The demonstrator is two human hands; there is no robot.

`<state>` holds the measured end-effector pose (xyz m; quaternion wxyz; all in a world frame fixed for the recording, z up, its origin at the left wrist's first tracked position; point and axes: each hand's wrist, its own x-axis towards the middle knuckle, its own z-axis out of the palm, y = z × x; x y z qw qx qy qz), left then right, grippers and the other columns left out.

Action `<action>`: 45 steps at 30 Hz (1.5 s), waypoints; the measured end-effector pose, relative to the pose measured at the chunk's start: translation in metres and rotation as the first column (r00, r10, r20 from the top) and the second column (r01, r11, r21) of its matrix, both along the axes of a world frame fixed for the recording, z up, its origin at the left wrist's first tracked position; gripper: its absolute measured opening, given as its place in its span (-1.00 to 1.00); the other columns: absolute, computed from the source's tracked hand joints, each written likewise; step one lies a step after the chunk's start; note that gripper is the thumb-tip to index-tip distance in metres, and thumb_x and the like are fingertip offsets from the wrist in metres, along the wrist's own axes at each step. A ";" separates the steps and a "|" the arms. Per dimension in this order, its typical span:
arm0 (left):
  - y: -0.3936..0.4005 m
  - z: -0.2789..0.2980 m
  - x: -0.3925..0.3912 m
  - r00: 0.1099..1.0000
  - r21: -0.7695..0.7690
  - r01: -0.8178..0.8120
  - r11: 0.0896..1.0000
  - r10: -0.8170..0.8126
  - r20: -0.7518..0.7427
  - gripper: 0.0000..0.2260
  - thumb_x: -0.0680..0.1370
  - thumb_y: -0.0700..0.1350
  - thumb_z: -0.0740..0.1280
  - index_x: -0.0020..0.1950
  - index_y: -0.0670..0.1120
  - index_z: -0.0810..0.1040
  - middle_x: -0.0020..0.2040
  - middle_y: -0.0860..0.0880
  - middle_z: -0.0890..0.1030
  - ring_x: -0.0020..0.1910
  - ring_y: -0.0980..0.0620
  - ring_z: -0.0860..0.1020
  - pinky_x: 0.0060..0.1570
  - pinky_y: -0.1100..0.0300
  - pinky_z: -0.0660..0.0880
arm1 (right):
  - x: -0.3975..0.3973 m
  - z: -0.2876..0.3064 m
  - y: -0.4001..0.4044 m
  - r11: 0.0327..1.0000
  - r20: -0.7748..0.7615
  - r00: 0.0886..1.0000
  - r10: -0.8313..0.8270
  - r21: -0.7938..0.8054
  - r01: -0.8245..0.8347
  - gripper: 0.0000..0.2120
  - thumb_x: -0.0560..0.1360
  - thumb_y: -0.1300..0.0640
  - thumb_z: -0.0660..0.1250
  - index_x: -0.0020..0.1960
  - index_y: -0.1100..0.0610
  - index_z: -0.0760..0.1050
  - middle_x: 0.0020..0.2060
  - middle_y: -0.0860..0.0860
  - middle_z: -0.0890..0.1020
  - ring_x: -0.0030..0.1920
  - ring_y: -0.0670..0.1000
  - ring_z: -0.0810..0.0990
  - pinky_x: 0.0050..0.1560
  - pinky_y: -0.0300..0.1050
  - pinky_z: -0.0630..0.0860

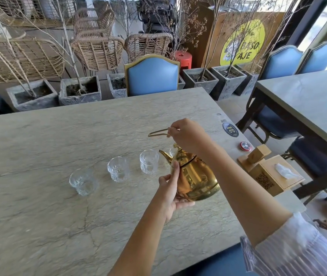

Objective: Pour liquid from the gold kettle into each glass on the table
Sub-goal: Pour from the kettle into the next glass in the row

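Note:
A shiny gold kettle (195, 176) hangs tilted over the stone table (59, 206), spout toward the left. My right hand (188, 134) is closed on its thin wire handle above it. My left hand (170, 188) cups the kettle's lower left side and base. Three clear patterned glasses stand in a row to the left: one at the left (83, 183), one in the middle (118, 169) and one just under the spout (149, 161). A further glass (172, 151) peeks out behind the kettle, mostly hidden. No liquid shows in the glasses.
A wooden tissue box with a QR code (272, 174) and a small wooden block stand at the table's right edge, near a red call button (245, 146) and a round sticker (230, 129). A blue chair (152, 75) faces the far side. Another table stands to the right.

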<state>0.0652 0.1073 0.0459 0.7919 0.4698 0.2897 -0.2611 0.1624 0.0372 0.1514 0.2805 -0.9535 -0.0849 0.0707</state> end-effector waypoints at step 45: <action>0.009 0.008 -0.012 0.994 0.078 0.084 0.993 -0.089 0.066 -0.34 0.49 0.36 0.29 0.37 -0.09 0.27 0.19 -0.20 0.62 -0.03 -0.18 0.72 -0.15 -0.08 0.72 | -0.017 0.009 0.002 1.000 0.085 0.996 -0.018 -0.005 0.019 -0.64 0.60 0.14 0.14 0.00 0.36 0.62 -0.17 0.27 0.67 -0.32 0.08 0.48 -0.42 -0.15 0.31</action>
